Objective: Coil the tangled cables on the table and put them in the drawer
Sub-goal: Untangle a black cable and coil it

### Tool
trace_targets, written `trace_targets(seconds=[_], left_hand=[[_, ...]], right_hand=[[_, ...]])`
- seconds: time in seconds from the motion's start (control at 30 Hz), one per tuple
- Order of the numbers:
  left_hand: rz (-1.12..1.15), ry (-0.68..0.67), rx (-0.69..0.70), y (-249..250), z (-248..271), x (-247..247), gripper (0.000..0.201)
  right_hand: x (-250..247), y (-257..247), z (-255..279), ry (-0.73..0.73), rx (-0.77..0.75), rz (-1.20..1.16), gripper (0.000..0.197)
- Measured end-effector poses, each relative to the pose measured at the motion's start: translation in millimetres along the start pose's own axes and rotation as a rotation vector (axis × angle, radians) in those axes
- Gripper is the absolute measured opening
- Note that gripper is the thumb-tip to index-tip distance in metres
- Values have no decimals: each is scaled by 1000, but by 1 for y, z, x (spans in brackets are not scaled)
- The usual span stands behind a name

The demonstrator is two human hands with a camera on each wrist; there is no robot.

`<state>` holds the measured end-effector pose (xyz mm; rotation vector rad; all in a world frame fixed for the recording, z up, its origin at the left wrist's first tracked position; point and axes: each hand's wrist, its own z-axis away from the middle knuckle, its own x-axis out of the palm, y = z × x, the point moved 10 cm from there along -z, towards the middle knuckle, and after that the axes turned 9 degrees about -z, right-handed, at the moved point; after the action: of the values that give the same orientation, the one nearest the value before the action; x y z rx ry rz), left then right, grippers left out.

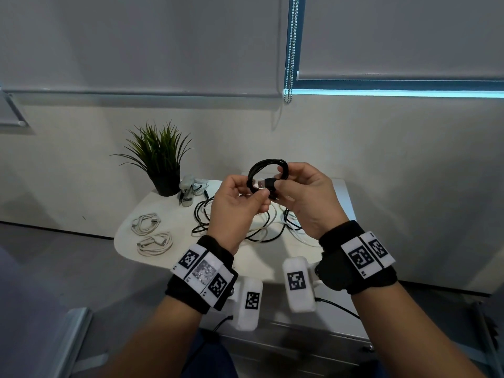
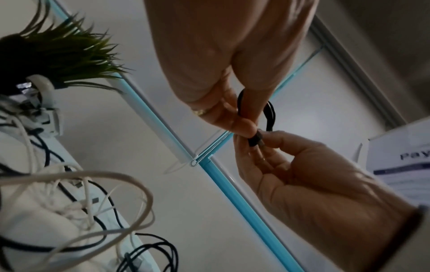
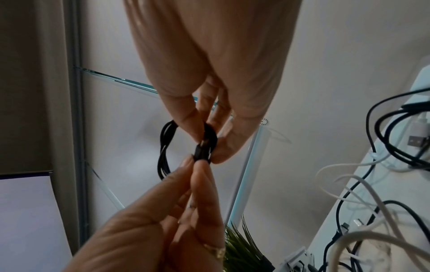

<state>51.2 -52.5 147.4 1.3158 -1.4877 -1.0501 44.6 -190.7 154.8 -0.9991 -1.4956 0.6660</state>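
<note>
Both of your forearms are raised in front of you above the white table [image 1: 152, 257], wrists level and palms turned inward, so that the two hands meet over the far half of the tabletop.

Left hand [image 1: 234, 211]: fingers curled, thumb and fingertips pinching the lower part of the black coiled cable [image 1: 266, 170]. A ring is visible on one finger in the wrist views.

Right hand [image 1: 308, 197]: fingers curled, thumb and forefinger pinching the black USB plug [image 1: 268, 183] at the cable's end. The plug lies across the coil's opening, metal tip pointing towards your left hand. In the right wrist view the plug [image 3: 202, 152] sits between the fingertips of both hands, against the bundled loops.

The coil is held clear of the table, upright, its loops gathered into one small ring.

Items on the table:
- Two white coiled cables [image 1: 152, 236] lie side by side near the left edge, apart from the rest.
- A tangle of black and white cables [image 1: 261, 227] lies directly beneath your hands.
- A potted plant [image 1: 161, 159] stands at the far left corner, with a stapler [image 1: 188, 192] just beside it.

Drawer unit [image 1: 300, 339]: a grey front shows below the near table edge. Whether it is open cannot be determined, and its contents are out of sight
</note>
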Motion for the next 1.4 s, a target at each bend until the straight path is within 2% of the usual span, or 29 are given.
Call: trace_targets(seconds=[0.13, 0.2, 0.3, 0.6, 0.87, 1.0, 1.13, 1.27, 1.4], left_hand=[[-8, -62, -58, -7, -4, 4, 29], [-36, -97, -54, -7, -4, 6, 23], [-39, -80, -69, -10, -5, 0, 14], [-132, 71, -97, -27, 0, -51, 8], [-223, 301, -215, -52, 11, -137, 10], [-327, 437, -287, -64, 11, -191, 8], [-462, 430, -339, -73, 5, -214, 16], [-565, 409, -371, -83, -9, -217, 19], [-678, 389, -418, -93, -24, -216, 19]], right_hand=[[1, 3, -1, -10, 13, 1, 24], [0, 3, 0, 5, 19, 15, 24], [-1, 7, -1, 14, 54, 57, 23], [10, 43, -3, 3, 201, 124, 12], [46, 100, 1, -109, 325, 205, 14], [51, 121, -8, -152, 255, 512, 12], [64, 132, -9, -328, 175, 1003, 17], [65, 158, -5, -526, 242, 1401, 22], [52, 166, -5, -581, 340, 1644, 20]])
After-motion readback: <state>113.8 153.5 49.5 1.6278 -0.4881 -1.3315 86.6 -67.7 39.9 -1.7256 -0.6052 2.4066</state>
